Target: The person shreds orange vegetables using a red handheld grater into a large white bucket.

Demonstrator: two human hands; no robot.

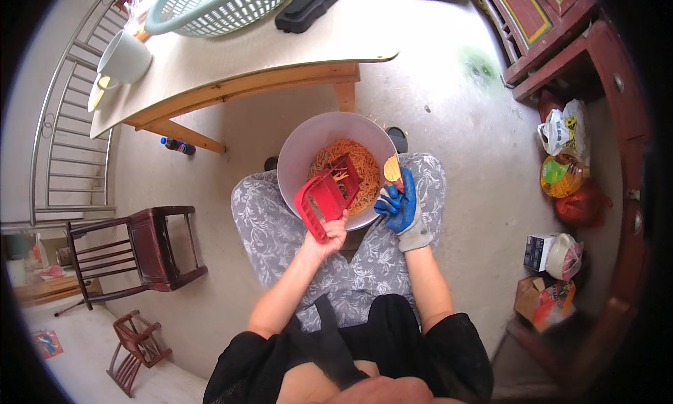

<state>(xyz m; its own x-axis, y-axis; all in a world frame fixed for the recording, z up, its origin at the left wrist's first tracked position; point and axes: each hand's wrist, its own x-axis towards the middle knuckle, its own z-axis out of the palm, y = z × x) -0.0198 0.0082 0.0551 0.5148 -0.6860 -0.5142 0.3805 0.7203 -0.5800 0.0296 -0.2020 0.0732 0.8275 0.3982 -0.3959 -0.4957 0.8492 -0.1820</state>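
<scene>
My bare left hand (329,237) is closed round the handle end of a red plastic grater (325,198). The grater slants down into a large whitish bucket (293,150) between my knees. Orange vegetable shreds (363,167) lie in the bucket, and a few cling to the grater's blade area. At the bucket's right rim, my right hand (405,214) wears a blue and grey work glove. Its fingers grip a piece of sweet potato (392,168) with a ridged yellow-orange cut face, held apart from the grater.
Beyond the bucket stands a wooden table (245,81) bearing a green basket (224,12), a black case (307,8) and a white mug (126,57). A bottle (178,146) lies under it. Dark chairs (160,250) are at left; bags (580,205) and boxes (538,252) line the right.
</scene>
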